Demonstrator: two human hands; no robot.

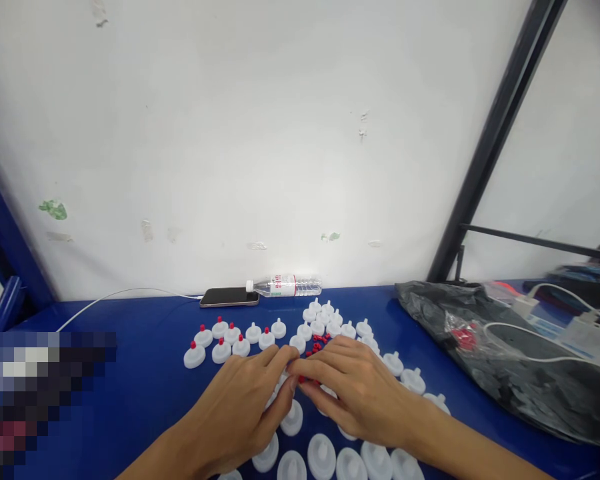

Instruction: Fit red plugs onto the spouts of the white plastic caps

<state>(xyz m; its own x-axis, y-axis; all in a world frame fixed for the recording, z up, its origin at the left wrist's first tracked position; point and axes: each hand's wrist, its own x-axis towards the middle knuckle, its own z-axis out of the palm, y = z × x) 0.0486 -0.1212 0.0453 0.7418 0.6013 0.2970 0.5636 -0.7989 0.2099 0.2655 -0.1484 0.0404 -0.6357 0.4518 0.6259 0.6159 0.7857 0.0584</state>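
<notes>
My left hand (245,397) and my right hand (353,387) meet over the middle of the blue table, fingertips close together. A red piece (302,379) shows at the fingers of my right hand. The left fingers are bent together around something mostly hidden. White round caps with nozzles (322,456) lie around and below both hands. Small red pieces (317,343) are heaped just beyond the fingertips. To the left stand several white caps with red tips (195,355), and two with bare nozzles (279,328).
A phone (229,297) with a white cable and a lying clear bottle (290,285) are at the table's back edge. A black plastic bag (510,373), a small bag of red pieces (464,335) and power strips (587,333) occupy the right side.
</notes>
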